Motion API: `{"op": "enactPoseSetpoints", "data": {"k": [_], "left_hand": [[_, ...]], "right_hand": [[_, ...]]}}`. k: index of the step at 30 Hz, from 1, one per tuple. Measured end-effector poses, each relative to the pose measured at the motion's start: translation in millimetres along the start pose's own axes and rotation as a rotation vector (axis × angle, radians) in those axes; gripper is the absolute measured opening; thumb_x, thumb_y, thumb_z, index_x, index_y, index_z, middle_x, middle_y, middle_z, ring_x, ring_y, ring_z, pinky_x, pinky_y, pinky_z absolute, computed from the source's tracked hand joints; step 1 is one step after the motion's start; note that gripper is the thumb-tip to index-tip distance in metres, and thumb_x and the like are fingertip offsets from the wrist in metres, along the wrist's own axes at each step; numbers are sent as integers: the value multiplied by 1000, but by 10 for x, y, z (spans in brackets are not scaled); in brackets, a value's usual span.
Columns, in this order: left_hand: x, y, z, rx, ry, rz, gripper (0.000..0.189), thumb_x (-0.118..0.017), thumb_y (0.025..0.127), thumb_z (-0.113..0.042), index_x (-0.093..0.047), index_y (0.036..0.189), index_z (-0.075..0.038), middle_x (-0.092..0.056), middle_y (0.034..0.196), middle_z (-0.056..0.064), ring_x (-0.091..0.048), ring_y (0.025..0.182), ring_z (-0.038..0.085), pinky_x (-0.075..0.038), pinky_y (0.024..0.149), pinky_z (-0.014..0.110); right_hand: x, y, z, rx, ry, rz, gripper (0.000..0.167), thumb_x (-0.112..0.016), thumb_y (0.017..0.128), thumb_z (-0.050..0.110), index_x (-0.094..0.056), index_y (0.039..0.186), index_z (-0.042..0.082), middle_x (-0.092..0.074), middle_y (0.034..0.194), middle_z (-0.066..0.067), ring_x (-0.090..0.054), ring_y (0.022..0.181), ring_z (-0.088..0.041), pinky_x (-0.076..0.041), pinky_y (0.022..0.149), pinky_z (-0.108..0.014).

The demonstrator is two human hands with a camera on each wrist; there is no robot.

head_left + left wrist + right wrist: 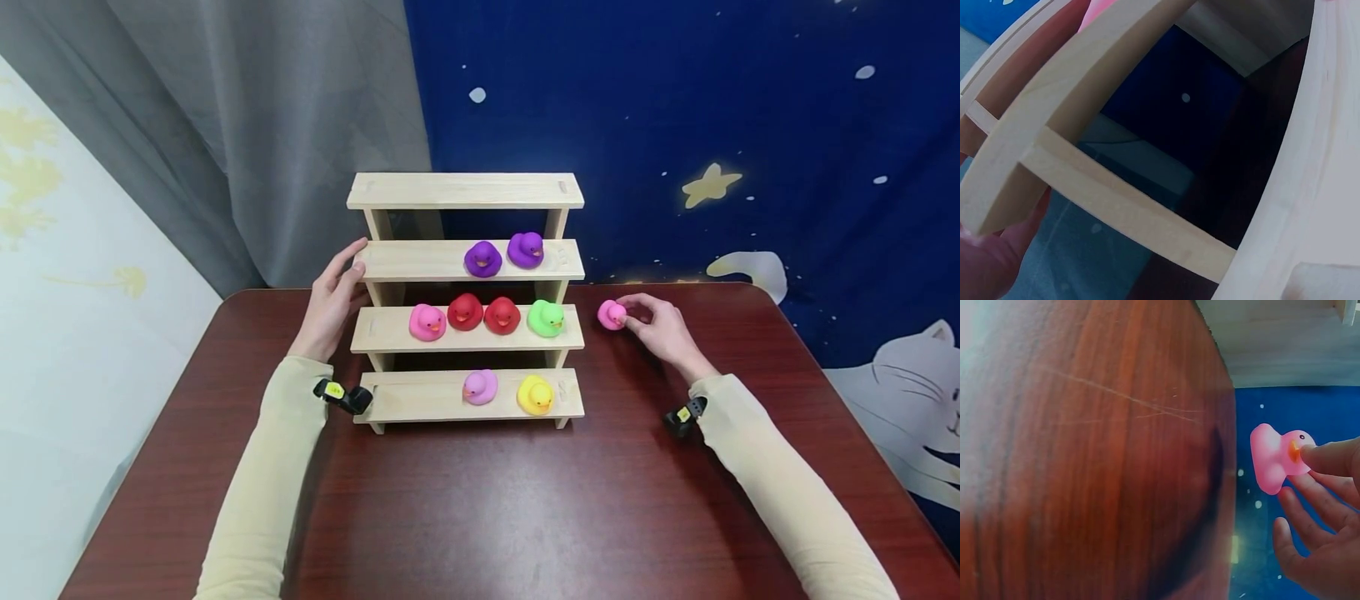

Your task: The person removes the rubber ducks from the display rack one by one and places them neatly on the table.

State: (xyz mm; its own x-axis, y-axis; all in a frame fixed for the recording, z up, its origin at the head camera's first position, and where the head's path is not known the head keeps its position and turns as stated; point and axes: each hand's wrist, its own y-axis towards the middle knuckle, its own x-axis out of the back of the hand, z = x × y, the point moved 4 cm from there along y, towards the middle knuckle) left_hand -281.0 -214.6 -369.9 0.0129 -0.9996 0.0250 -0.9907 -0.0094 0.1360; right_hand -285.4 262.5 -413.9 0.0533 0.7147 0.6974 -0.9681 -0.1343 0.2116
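Between fingertips the right hand (663,332) pinches a pink rubbery duck (611,315). The left hand (330,297), fingers extended, touches pale wooden shelving (427,260).

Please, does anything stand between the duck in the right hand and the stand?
Nothing visible stands between the held duck and the stand. The green duck sits nearest to it, towards the stand's right end.

We see a glossy red-brown table (465,525), light (480,479) gleaming on it, grey curtain (322,100) behind, blue cloth (600,125) with yellow star (710,186) and pale cat (911,375), white flowered backdrop (67,333) at left
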Motion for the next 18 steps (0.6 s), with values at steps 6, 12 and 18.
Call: {"op": "enactPoseSetpoints", "data": {"k": [6,12,18], "left_hand": [[-26,-9,-14,-34,-8,-6,45,-49,102,-32,-45,146,-24,-36,147,11,-46,125,31,-33,104,54],[-52,-13,-5,-55,-11,-19,41,-46,103,-30,-47,144,-24,-36,147,9,-45,124,30,-37,101,51],[-57,-11,2,-66,-3,-35,40,-45,104,-29,-49,143,-24,-37,146,8,-44,125,29,-38,100,49]], "right_hand": [[-46,-35,-106,-52,33,23,28,-66,91,4,-63,117,-4,-65,111,-23,-60,99,-32,-45,84,-36],[-96,-80,-201,-125,120,37,29,-65,91,2,-60,117,-9,-63,111,-28,-62,103,-37,-43,82,-18],[-108,-74,-223,-115,137,4,27,-64,91,0,-61,116,-10,-64,110,-28,-62,102,-37,-41,78,-13]]}}
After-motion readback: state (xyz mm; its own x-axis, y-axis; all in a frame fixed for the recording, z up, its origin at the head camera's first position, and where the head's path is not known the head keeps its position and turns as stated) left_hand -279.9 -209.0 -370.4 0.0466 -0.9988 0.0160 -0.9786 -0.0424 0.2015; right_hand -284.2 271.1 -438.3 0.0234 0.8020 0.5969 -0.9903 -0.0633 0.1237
